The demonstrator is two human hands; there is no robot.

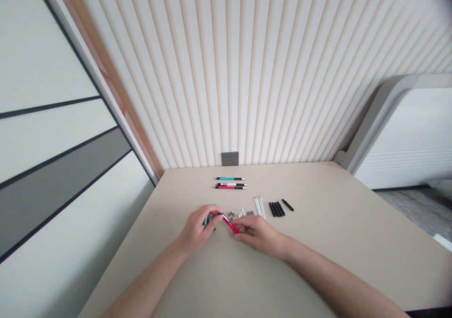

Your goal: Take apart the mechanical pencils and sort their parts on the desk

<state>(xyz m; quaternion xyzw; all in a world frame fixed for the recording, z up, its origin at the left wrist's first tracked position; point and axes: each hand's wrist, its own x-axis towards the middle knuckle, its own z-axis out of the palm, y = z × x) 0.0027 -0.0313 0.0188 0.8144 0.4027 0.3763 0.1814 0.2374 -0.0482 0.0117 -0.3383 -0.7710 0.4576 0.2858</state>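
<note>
A red pen barrel (230, 224) with a dark upper end and clip slants between my two hands, above the front part of the table. My left hand (198, 225) pinches its upper end with thumb and fingertips. Around the lower end the fingers of my right hand (257, 233) are closed. Teal and black pen parts (207, 221) lie behind my left hand, partly hidden by it. Beyond my hands are small metal pieces (231, 214) and small white pieces (242, 212), too small to make out fully.
At the back of the beige table (318, 205) lie a teal pen (230, 178), a white pen (231, 184) and a red pen (229, 187). White refill tubes (259, 207) and several black grips (277, 209) are to the right. A socket (230, 158) is on the ribbed wall.
</note>
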